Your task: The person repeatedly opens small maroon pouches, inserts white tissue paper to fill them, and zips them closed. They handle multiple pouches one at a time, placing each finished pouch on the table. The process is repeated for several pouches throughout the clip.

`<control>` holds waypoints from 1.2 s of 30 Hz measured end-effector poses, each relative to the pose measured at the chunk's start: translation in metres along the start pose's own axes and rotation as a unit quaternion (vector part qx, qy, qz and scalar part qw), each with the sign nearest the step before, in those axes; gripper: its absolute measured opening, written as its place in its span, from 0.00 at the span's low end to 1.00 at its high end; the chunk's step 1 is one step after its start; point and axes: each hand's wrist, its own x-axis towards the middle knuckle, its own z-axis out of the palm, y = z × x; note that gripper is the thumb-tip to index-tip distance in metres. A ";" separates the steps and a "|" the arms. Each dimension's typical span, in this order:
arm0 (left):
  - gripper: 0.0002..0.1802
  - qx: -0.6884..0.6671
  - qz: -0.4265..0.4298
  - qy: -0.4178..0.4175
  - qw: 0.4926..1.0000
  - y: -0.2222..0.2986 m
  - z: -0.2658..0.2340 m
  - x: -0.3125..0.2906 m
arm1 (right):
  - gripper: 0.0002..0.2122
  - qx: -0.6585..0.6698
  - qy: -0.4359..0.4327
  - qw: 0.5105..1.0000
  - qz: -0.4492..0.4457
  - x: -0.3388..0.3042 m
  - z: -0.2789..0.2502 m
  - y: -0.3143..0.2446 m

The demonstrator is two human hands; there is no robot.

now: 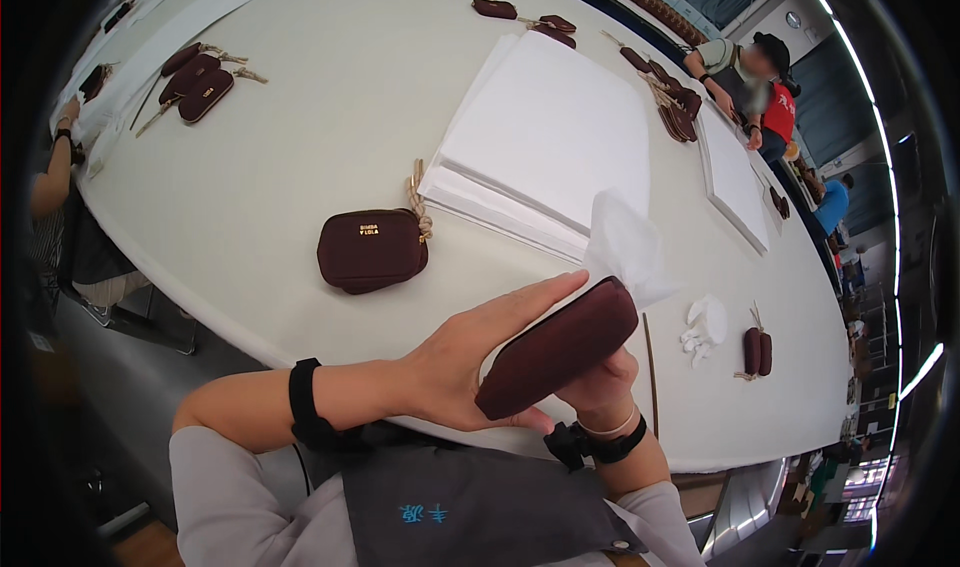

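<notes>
The bag point(565, 352) was held up between the left hand point(465, 352) and the right hand point(605, 387). For sound handling, even support from both sides was judged necessary. Pressure was best spread along the rounded walls, as a hard pinch was considered liable to crease or dent them. Only light contact was advised on the tissue point(628, 252), which was judged easily torn. The right wristband point(622, 445) was noted near the bag, and its fitting was best kept turned away, rubbing being considered a risk.

As to position, the bag was found tilted above the near edge of the surface point(250, 247), its far end to the right and its near end to the left. The left fingers were stretched wide along its left side, and the bag was held in the spread between them and the thumb. The right fingers were largely hidden beneath its right side; whether they were closed on it could not be told. The tissue was seen just beyond the far end; whether any was tucked inside could not be established. A second bag point(370, 250) was noted on the surface to the left, apart from the fingers.
</notes>
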 end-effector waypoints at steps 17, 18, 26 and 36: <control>0.29 -0.133 -0.136 0.111 0.975 0.003 0.009 -0.013 | 0.20 -0.475 0.131 0.858 0.149 0.001 0.067 -0.023; 0.29 -0.138 -0.149 0.109 0.973 0.001 0.010 -0.015 | 0.20 -0.481 0.133 0.850 0.167 0.008 0.072 -0.029; 0.33 -0.153 -0.365 -0.022 0.918 -0.028 -0.013 -0.038 | 0.21 -0.576 -0.006 0.703 0.416 0.029 0.030 -0.063; 0.40 -0.037 -0.444 -0.012 0.895 -0.023 0.000 -0.072 | 0.14 -0.635 0.094 0.705 0.301 -0.030 0.007 -0.028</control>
